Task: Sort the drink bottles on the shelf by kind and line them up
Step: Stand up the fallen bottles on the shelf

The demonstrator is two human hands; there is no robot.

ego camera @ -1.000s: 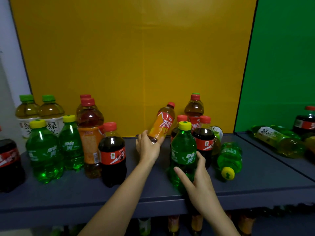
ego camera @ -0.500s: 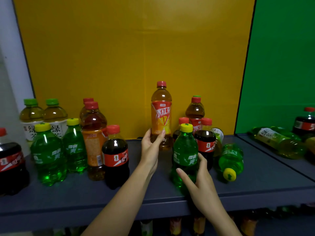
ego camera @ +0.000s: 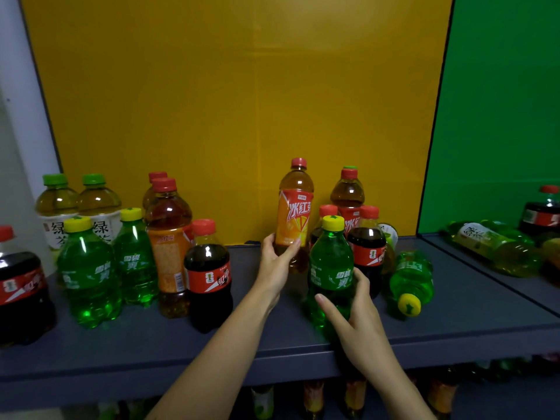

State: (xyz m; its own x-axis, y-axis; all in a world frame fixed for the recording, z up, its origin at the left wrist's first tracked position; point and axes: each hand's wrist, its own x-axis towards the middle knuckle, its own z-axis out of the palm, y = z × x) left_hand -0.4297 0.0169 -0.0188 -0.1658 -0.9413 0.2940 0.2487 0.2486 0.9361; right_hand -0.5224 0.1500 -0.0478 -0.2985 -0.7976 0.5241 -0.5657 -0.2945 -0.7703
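Head view: the left hand point(ego camera: 274, 262) has its grip curled round the lower part of an upright iced-tea bottle point(ego camera: 295, 213), midway along the shelf point(ego camera: 469, 313). The right hand point(ego camera: 354, 316) has its grip wrapped round a green soda bottle point(ego camera: 331, 268) standing nearer the front edge.

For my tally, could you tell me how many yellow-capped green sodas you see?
4 sodas: two standing at left, one in the right hand, one lying at right. Others may be hidden.

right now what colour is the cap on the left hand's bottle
Red cap, head view.
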